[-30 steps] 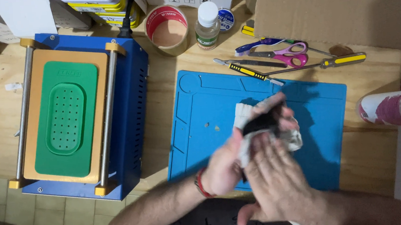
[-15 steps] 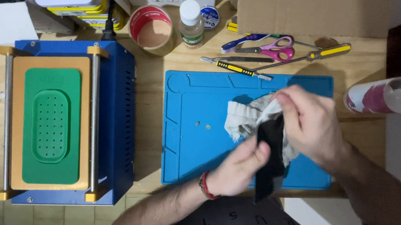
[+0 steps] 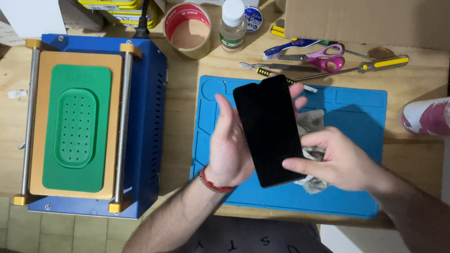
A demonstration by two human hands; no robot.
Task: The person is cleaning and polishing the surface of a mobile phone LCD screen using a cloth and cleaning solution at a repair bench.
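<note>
I hold a black phone screen [image 3: 270,128] up flat above the blue work mat [image 3: 356,186]. My left hand [image 3: 229,144] cradles its left edge and back, fingers showing behind the top. My right hand [image 3: 338,161] pinches the lower right edge while also clutching a crumpled grey-white cloth [image 3: 310,131] against the palm. The screen faces up and looks plain dark.
A blue heating machine with a green pad [image 3: 75,129] stands at left. Behind the mat lie a tape roll [image 3: 187,28], a small clear bottle [image 3: 232,23], scissors [image 3: 320,59], a screwdriver [image 3: 374,64] and tweezers. A cardboard box [image 3: 370,8] sits at back right, a pink-white canister [image 3: 438,117] at right.
The wiping with the cloth has stopped. The black screen has been lifted and turned flat toward the camera, held between both hands; the cloth is now bunched under my right hand.
</note>
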